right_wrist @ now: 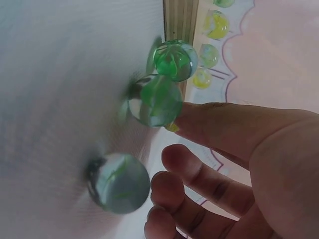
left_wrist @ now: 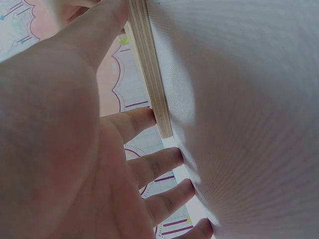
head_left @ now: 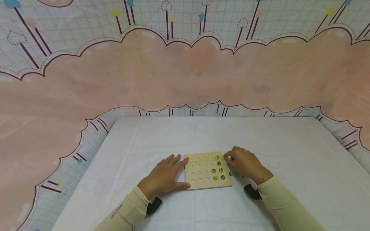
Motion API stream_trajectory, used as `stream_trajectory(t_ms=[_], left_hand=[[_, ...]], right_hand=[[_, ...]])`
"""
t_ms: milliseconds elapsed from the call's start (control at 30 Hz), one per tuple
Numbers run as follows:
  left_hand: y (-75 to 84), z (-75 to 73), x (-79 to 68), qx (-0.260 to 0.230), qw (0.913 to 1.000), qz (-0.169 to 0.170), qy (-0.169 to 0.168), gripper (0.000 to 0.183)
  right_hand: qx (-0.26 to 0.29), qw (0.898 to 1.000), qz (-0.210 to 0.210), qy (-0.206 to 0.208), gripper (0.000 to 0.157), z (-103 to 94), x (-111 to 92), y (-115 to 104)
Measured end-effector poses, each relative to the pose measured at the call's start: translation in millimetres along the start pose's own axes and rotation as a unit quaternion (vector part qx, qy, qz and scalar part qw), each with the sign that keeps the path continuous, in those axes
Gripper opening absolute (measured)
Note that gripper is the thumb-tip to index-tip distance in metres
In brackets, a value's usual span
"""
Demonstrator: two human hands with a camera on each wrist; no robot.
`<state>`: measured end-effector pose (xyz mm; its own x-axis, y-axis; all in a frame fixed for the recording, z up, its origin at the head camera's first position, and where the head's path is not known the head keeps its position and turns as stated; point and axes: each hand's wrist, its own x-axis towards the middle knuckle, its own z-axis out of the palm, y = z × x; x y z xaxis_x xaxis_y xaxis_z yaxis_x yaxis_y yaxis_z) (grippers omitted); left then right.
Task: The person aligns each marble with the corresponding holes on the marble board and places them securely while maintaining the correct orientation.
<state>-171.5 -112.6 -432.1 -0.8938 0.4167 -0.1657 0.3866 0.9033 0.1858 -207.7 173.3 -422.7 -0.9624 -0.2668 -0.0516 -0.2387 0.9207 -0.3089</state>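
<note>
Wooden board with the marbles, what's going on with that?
A person's left hand rests against the left edge of a flat, pale wooden board with rows of round hollows. The right hand pinches a small yellow-green glass marble beside its right edge. Six round green and yellow glass marbles sit in hollows; three clear-and-green glass marbles lie loose nearby.

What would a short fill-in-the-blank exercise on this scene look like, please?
The left hand touches the ____ side of the wooden board.
In the board's hollows sit ____ marbles.
The right hand, pinching a yellowish marble, is at the board's ____ side.
The right wrist view shows ____ loose greenish marbles on the white surface.
Missing words: left; six; right; three.
</note>
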Motion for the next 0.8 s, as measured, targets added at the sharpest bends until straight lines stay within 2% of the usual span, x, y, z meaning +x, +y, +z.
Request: stream_trajectory(t_ms=[800], left_hand=[[2.2, 1.3, -2.5, 0.003, 1.0, 0.003, 0.006, 0.092]], right_hand=[[0.004, 1.0, -0.01, 0.007, 0.019, 4.0, 0.3, 6.7]])
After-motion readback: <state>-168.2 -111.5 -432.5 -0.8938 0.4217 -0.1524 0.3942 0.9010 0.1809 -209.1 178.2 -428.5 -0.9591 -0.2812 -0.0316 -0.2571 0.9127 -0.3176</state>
